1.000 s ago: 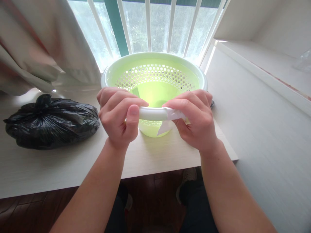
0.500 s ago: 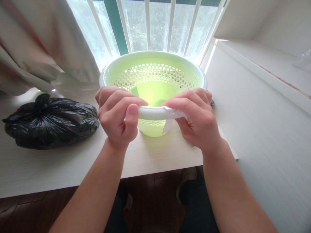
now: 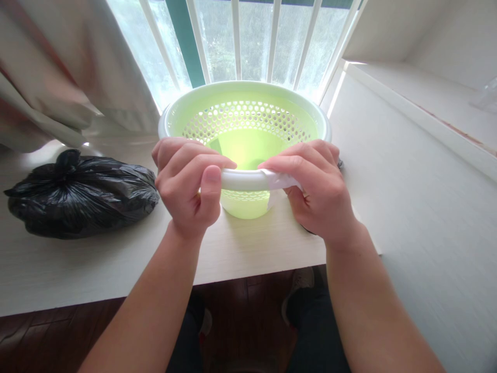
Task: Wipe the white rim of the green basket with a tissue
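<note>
A light green plastic basket with a pale rim and perforated walls stands on the white surface by the window. My left hand is closed around the near rim, its thumb bent on the near side. Over the same rim, a little further right, lies a thin white wipe, perhaps a tissue. My right hand pinches the wipe against the rim, fingers on top and thumb underneath. Between the two hands a short stretch of bare rim shows. The hands hide parts of the basket's sides.
Left of the basket lies a knotted black plastic bag. A curtain hangs behind it. The barred window is at the back, and a white panel rises on the right. A dark object behind my right hand is mostly hidden.
The wipe's hanging end below the rim has drawn in to the right, so less of it shows. My right hand has shifted slightly; my left hand and the basket stay put.
</note>
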Available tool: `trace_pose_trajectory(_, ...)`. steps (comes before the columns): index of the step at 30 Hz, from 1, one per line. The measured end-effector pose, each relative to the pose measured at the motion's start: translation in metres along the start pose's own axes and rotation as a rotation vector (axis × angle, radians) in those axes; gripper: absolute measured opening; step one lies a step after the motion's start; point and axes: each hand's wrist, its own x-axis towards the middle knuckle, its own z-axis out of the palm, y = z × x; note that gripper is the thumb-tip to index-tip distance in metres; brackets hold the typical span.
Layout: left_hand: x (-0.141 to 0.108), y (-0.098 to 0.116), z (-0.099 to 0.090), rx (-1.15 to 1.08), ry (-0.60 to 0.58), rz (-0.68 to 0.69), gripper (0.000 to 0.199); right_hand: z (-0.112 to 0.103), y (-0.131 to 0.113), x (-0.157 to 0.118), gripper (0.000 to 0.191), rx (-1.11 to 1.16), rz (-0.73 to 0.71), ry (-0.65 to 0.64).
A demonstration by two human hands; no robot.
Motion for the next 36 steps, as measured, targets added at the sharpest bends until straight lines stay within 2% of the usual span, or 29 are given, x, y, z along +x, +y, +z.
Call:
trace_pose_trajectory(14,0.0034,0.0053,0.0011,0.075,0.035,0.005,0.038,0.0031,-0.0031,0.0006,0.029,-0.011,0.018,0.039)
trace_pose_trajectory(21,0.0029,0.0053,0.0022,0.034,0.067,0.011,0.039,0.0045,-0.0039,0.0003,0.029,-0.016,0.019,0.056)
trace_pose_trajectory(25,0.0021,0.0052,0.0025,0.013,0.038,0.001,0.038,0.005,-0.0037,0.0,0.029,-0.018,0.019,0.061)
trace_pose_trajectory(30,0.0019,0.005,0.004,0.002,0.081,0.007,0.039,0.0055,-0.0033,-0.0001,0.031,-0.019,0.014,0.06)
trace_pose_trajectory(36,0.0025,0.0066,0.0016,0.021,0.035,0.007,0.038,0.0057,-0.004,-0.0003,0.032,-0.017,0.015,0.06)
